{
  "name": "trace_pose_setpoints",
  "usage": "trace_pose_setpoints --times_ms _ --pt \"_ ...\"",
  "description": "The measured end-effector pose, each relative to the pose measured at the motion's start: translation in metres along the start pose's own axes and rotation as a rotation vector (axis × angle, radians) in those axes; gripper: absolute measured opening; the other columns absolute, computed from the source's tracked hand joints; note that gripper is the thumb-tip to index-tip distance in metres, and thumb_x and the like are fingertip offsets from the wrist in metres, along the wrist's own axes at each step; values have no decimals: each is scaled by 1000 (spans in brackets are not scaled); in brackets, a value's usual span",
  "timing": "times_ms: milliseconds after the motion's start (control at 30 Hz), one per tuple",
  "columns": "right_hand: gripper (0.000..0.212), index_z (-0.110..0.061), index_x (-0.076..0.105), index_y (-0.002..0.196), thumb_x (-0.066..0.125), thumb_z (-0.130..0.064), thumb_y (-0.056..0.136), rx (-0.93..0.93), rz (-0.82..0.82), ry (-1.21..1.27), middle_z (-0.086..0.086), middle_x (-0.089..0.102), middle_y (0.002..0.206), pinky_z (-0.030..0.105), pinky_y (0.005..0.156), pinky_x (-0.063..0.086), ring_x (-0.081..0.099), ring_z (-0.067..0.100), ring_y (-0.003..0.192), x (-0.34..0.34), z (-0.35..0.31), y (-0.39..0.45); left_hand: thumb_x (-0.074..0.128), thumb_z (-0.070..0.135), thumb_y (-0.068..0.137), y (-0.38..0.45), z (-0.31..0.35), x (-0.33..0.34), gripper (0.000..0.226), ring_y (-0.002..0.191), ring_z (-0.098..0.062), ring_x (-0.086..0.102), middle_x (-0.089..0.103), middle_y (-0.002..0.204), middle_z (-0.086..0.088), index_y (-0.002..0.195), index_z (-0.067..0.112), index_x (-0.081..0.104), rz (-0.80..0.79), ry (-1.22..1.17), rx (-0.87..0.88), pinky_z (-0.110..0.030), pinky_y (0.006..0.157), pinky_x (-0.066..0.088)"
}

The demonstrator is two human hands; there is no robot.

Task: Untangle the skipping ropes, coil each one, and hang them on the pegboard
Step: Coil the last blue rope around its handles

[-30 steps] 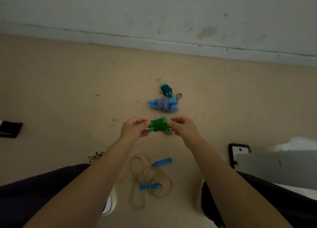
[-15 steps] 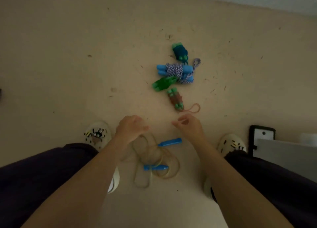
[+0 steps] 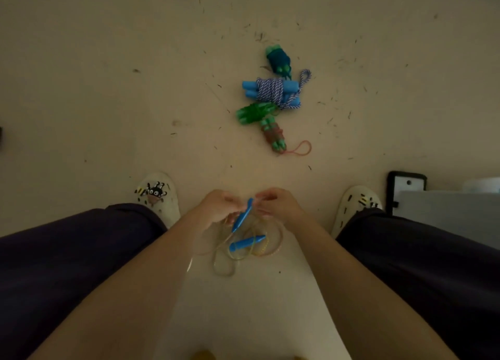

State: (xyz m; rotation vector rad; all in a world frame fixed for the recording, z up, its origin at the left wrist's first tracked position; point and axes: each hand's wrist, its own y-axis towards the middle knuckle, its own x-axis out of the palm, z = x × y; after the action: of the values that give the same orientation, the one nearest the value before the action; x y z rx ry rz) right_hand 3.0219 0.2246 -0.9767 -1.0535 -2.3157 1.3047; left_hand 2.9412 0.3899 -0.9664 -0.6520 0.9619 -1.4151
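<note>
Fingers (image 3: 230, 201) on blue handle (image 3: 242, 215), above scuffed beige floor (image 3: 108, 89).

One head-worn camera looks almost straight down at the floor (image 3: 108, 75) from above, close over the person's forearms; the bundled ropes (image 3: 273, 92) lie farther ahead, beyond the two shoes

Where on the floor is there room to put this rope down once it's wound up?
Bare floor lies left of the row of wound ropes, above the spider-charm shoe. More lies right of the row, above the black-edged card. Between the shoes it is crowded: both hands and the loose rope.
</note>
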Motion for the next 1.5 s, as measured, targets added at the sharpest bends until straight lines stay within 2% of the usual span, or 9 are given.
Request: trace_pose_setpoints --times_ms 233,333,433,600,733,833,967,1267,1500 --pt "25 -34 66 107 71 -19 89 -334 -57 57 -6 68 107 32 84 48 62 13 101 -28 -89 -70 42 24 107 -76 113 -34 38 38 -9 40 49 51 0 80 10 64 82 -117 353 -21 44 38" --pt "14 -16 70 102 71 -20 89 -490 -28 30 -3 69 93 26 78 47 63 8 86 -41 -138 -126 47 26 105 -144 164 -49 37 44 -11 41 48 55 -1 78 11 66 145 -118 540 -20 47 39" --pt "11 0 65 98 64 -10 93 -682 -19 92 10 67 84 37 79 51 63 20 78 -51 -178 -193 52 25 103 -216 194 -59 33 47 -13 44 52 55 0 77 11 67 221 -169 698 -23 51 40" --pt "5 -8 63 90 61 -9 94 -884 63 188 0 56 56 35 65 51 53 14 50 -72 -214 -303 57 21 100 -322 196 -73 25 51 -14 43 52 55 3 80 12 69 291 -133 852 -26 56 39" --pt "12 -12 69 87 60 -12 95 -990 132 172 5 58 69 39 77 54 58 17 66 -79 -220 -366 53 18 102 -376 185 -65 23 60 -13 53 58 69 -1 84 9 66 290 -146 904 -26 60 43" --pt "12 -18 74 85 65 -21 93 -1039 168 16 -2 64 75 27 72 48 58 12 72 -67 -220 -401 49 21 104 -398 182 -49 24 84 -13 65 72 95 -1 86 13 62 216 -200 942 -27 61 45" --pt "16 -3 71 93 63 -17 94 -1075 92 -15 9 65 73 27 67 50 60 16 68 -46 -221 -426 45 28 105 -406 181 -24 28 109 -23 67 73 112 -5 83 21 59 146 -248 977 -32 77 47" --pt "22 4 65 93 62 -18 95 -958 113 -6 13 61 59 37 61 54 61 22 49 -63 -198 -410 47 28 105 -392 160 -11 19 62 -25 61 75 100 -15 89 17 51 184 -321 897 -25 44 35" --pt "19 0 66 84 64 -17 94 -844 48 75 11 65 58 36 60 51 63 19 48 -44 -177 -377 31 36 109 -368 151 18 34 105 -45 68 70 108 -25 90 16 51 -88 -428 703 -39 86 56"
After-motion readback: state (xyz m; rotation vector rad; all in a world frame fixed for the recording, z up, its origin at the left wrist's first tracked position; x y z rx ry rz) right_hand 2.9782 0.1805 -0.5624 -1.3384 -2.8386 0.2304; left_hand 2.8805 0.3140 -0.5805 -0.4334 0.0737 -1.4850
